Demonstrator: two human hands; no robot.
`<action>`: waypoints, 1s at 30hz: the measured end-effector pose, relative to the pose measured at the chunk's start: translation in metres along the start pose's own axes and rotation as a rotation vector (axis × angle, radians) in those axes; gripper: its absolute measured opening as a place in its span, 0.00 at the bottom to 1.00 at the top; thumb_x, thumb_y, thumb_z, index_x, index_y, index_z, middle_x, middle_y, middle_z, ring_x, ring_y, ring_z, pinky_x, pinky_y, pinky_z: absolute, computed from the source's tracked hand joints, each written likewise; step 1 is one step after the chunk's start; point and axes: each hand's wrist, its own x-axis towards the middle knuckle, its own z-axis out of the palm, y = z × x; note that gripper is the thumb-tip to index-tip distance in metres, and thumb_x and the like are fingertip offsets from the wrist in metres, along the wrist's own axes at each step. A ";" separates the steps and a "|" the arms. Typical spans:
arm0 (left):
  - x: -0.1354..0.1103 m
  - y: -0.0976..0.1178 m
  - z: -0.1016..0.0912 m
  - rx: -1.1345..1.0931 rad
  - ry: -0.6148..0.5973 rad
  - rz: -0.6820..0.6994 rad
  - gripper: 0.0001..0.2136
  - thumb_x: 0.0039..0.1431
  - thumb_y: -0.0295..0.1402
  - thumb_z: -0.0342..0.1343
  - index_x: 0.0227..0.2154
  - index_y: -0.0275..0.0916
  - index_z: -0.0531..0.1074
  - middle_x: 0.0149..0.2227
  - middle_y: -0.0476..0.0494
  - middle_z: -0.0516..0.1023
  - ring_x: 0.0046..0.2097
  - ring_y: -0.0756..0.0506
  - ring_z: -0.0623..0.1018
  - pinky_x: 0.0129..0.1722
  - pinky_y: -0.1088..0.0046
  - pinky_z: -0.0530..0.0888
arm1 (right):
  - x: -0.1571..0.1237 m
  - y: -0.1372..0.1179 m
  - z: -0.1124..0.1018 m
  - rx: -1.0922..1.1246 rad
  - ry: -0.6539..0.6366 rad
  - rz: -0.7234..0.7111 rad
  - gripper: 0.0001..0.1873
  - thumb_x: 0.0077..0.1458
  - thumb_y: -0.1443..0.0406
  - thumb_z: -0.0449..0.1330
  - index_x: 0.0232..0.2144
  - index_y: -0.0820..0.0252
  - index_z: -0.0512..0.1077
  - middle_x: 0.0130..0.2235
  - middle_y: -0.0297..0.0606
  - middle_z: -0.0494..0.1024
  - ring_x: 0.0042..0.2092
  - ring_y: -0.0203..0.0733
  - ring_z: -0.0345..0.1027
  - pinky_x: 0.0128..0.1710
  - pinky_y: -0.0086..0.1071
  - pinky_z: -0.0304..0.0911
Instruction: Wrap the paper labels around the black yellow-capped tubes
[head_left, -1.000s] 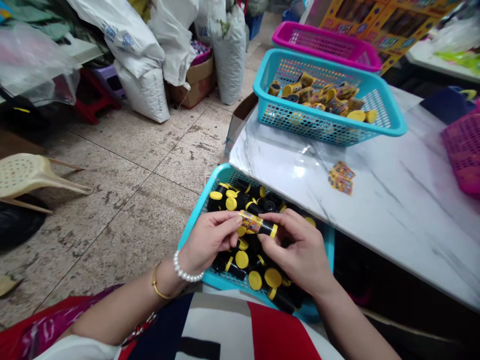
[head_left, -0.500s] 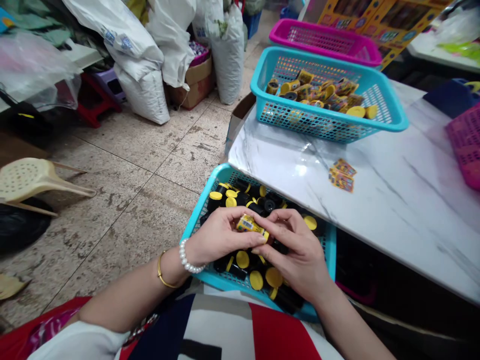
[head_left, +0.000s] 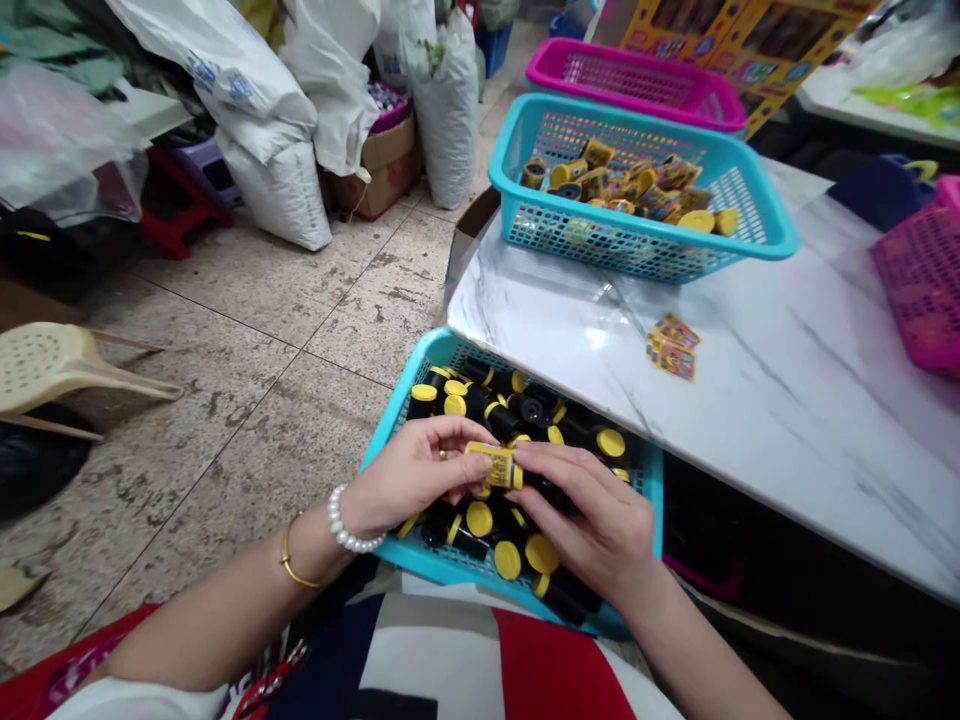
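Your hands closer together now; left hand (head_left: 409, 480), right hand (head_left: 600, 520) both pinch small bottle (head_left: 496, 464) over basket (head_left: 388, 430); stickers (head_left: 673, 350) at 2 o'clock.

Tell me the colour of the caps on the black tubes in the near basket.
Yellow caps, clearest in the head view.

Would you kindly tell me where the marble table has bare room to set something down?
The marble table is bare right of the sticker stack, between the teal basket and the right-hand pink basket, to its near edge. A patch lies left of the stack. The lap basket is packed with tubes; left hand and right hand hold one tube over it.
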 end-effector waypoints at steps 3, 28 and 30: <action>-0.002 -0.006 0.003 0.139 0.076 0.166 0.11 0.56 0.33 0.62 0.41 0.36 0.74 0.37 0.45 0.78 0.36 0.49 0.76 0.36 0.75 0.73 | 0.001 0.000 0.007 0.025 0.055 0.061 0.20 0.50 0.72 0.67 0.46 0.55 0.75 0.42 0.39 0.81 0.42 0.41 0.76 0.44 0.32 0.73; 0.008 -0.008 0.005 -0.142 -0.122 -0.111 0.21 0.55 0.51 0.58 0.30 0.34 0.68 0.20 0.47 0.73 0.18 0.53 0.70 0.15 0.82 0.65 | 0.005 0.003 0.008 0.759 -0.036 0.539 0.12 0.48 0.67 0.69 0.38 0.50 0.80 0.38 0.37 0.71 0.34 0.38 0.72 0.31 0.32 0.75; 0.008 -0.007 0.006 -0.224 -0.143 -0.083 0.20 0.54 0.49 0.60 0.38 0.35 0.68 0.25 0.46 0.76 0.22 0.52 0.74 0.16 0.81 0.68 | 0.004 0.006 0.010 0.819 -0.023 0.543 0.10 0.49 0.67 0.68 0.36 0.48 0.80 0.38 0.35 0.70 0.33 0.38 0.73 0.29 0.33 0.75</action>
